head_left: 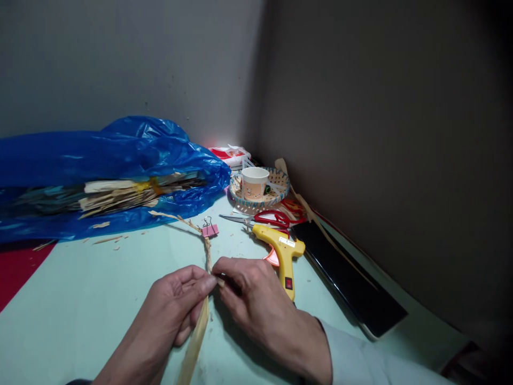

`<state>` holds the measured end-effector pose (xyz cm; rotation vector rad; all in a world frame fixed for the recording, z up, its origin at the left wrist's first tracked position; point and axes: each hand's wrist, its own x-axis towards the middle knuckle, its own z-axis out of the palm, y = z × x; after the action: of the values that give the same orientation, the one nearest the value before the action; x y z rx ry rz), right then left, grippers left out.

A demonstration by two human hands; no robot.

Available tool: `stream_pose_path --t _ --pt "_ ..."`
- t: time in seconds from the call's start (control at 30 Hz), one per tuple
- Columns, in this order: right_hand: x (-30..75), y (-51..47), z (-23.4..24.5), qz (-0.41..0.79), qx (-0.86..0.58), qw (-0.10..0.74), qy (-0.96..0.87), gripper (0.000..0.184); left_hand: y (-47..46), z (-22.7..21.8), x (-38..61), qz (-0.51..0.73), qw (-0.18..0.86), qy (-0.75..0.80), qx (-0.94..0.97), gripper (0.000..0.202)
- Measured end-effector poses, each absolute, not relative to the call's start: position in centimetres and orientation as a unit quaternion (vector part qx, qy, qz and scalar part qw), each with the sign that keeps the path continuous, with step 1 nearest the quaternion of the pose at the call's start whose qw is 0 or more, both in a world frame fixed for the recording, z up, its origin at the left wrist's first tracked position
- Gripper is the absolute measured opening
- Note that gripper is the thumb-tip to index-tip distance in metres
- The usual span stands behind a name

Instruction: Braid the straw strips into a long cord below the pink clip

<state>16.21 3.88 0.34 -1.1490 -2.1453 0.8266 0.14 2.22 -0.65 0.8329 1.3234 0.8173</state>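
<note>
A braid of dried straw-coloured strips (pixel 208 254) runs down the middle of the table, and a pink binder clip (pixel 210 230) grips its upper part. Just below the clip, my left hand (pixel 178 299) pinches the braid between thumb and forefinger. My right hand (pixel 256 299) is closed beside it, its fingertips pinching the strips at the same spot. A wide loose strip (pixel 195 342) hangs from there toward the front edge. Above the clip, thin ends of the braid spread to the left. The exact crossing of the strips is hidden by my fingertips.
Right of my hands lie a yellow glue gun (pixel 285 246), red-handled scissors (pixel 272 218) and a black flat panel (pixel 348 278). Behind them, a paper cup (pixel 255 184) stands in a woven basket (pixel 282 184). At left, a blue plastic bag (pixel 132 149) holds a strip bundle (pixel 116 195).
</note>
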Motion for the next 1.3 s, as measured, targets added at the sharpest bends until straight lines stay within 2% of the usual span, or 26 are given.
stream_pose_path --t 0.27,0.4,0.57,0.83,1.1,1.3 --pt "16.5 3.8 0.2 0.198 -0.397 0.239 -0.864 0.017 2.2 0.9 -0.1 0.334 0.700 0.544 0.319 0.028" --pt "16.8 3.6 0.2 0.203 -0.410 0.212 -0.864 0.015 2.0 0.2 0.0 0.339 0.699 0.546 0.313 0.026" --pt "16.9 3.4 0.5 0.270 -0.436 0.173 -0.841 0.016 1.9 -0.4 0.1 0.324 0.629 0.606 0.364 0.027" --pt "16.8 3.9 0.3 0.364 -0.498 0.185 -0.765 0.018 1.5 -0.5 1.0 0.364 0.559 0.633 0.394 0.026" --pt "16.2 4.0 0.0 0.450 -0.510 0.196 -0.707 0.016 0.9 -0.9 1.0 0.297 0.368 0.675 0.567 0.020" --pt "15.9 4.2 0.3 0.456 -0.518 0.223 -0.689 0.014 0.6 -0.9 1.0 0.290 0.392 0.642 0.593 0.027"
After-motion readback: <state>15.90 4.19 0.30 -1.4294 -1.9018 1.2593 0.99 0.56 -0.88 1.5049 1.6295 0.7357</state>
